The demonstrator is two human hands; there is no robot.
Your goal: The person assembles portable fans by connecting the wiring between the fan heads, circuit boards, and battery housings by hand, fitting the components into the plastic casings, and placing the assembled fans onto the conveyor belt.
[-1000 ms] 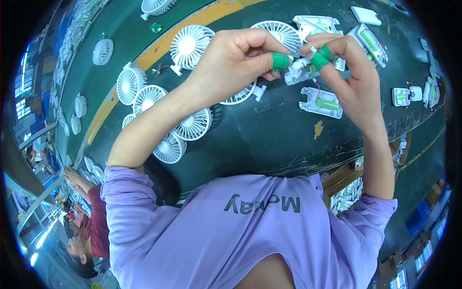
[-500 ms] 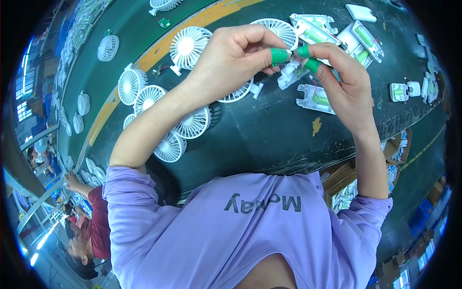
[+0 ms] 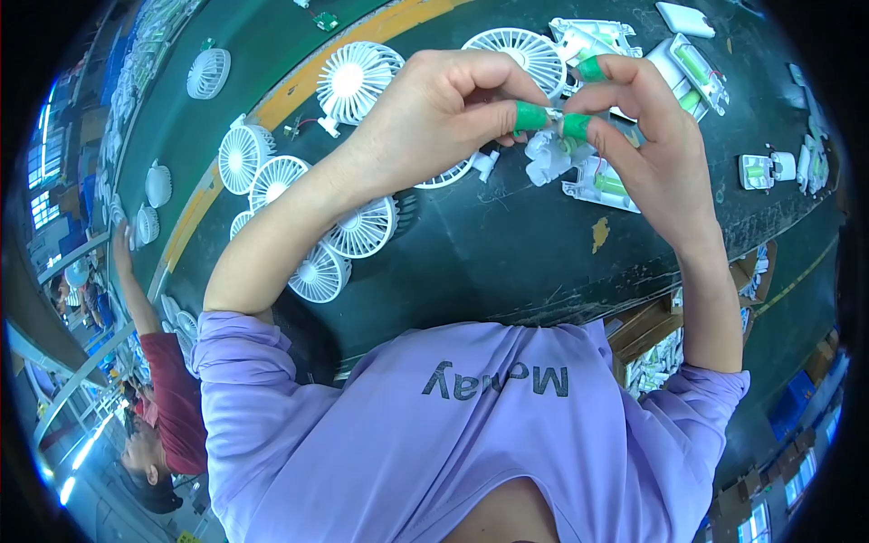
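Observation:
My left hand point(image 3: 453, 113) and my right hand point(image 3: 652, 136) meet over the bench, green tape wrapped on several fingertips. A small translucent white plastic part point(image 3: 550, 158) is at their fingertips. My left thumb and forefinger pinch close at its upper end. Against it lies my right thumb, while the right forefinger is raised away; the other fingers' hold is partly hidden. Just behind my hands is a round white fan head point(image 3: 516, 56). Beside the part, partly behind my right hand, lies a white handle shell point(image 3: 597, 185) with a green battery cell.
Several white fan heads point(image 3: 358, 226) cluster left of my hands. More handle shells point(image 3: 692, 72) with green cells lie at the back right. A yellow strip point(image 3: 281, 100) borders a green belt point(image 3: 195, 122). Cardboard boxes point(image 3: 643, 330) stand below the bench's edge. A co-worker in red point(image 3: 172, 389) reaches in at left.
My right forefinger has lifted off the part and spread from the thumb. The part has turned slightly and sits a little lower. The co-worker's arm has stretched farther toward the belt.

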